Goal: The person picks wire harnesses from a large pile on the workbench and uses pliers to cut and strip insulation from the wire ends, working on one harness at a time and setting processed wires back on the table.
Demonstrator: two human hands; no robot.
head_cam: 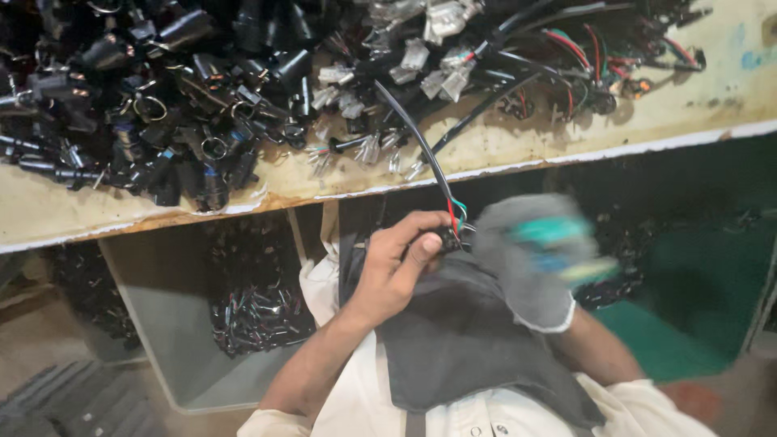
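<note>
A: Small black plug (447, 238), low centre, at the end of a black cable (421, 142) running up toward 12 o'clock onto the table (518, 150). Red, green and white wires (456, 212) fanning out just above the plug.

B: Pinched how?

A: Left hand (398, 260) at 8 o'clock of the plug, thumb pressed over the top, fingers curled underneath. Wrist bent, forearm coming up from 7 o'clock across a dark cloth (461, 340) on the lap.

B: And the other?

A: Right hand (530, 259) at 3 o'clock of the plug, in a grey glove with green and blue patches. Blurred; cannot tell whether spread or closed, nor whether touching the plug.

B: Risks?

A: Probably a slip: only a thumb-and-finger pinch on a small part, so a knock from the gloved hand could pop it loose. Could also strain the thin wires where bared at the plug. Cable draped over the table edge, so a hard tug might drag neighbours off the heap of black parts (162, 105) at 10 o'clock.

B: Landing where?

A: Likely into the grey bin (162, 324) at 8 o'clock below the table, already holding similar pieces.
</note>
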